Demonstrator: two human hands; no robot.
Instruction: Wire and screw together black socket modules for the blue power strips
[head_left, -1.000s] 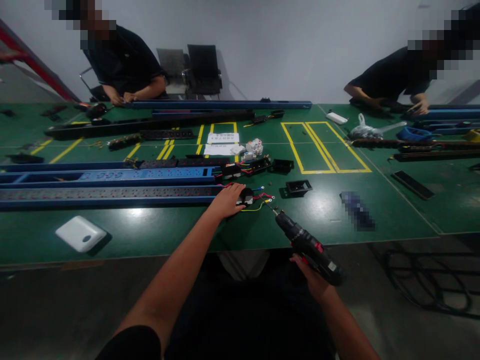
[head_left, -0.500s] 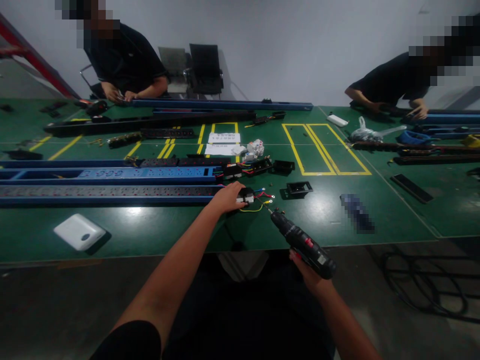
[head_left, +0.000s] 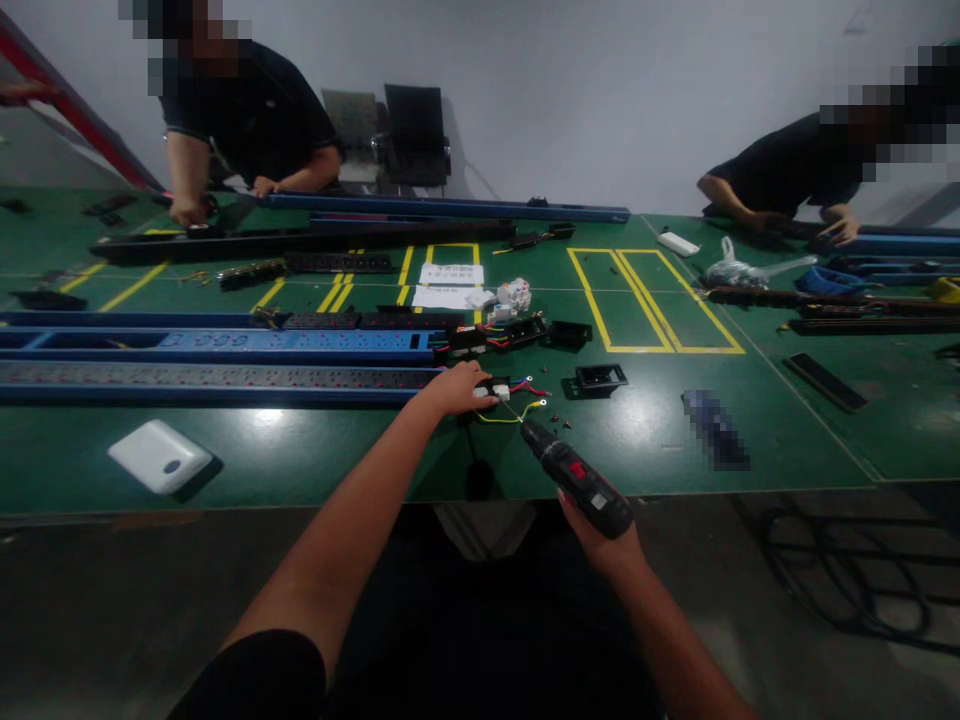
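My left hand is closed on a small black and white connector block at the right end of the nearer blue socket strip. Blue, red and yellow-green wires with ring ends stick out of the block. In my right hand is a black power drill, its thin bit pointing up and left to the block's near side. Whether the bit tip touches the block is too small to tell. Small screws lie just right of the bit.
A white box-like device lies at the near left. Black housings, white connectors and a second blue strip lie beyond my hands. Two people work across the green table.
The drill in my right hand has moved left, bringing its bit to the block, and the screws are uncovered. The person at the far left has reached toward a tool on the table.
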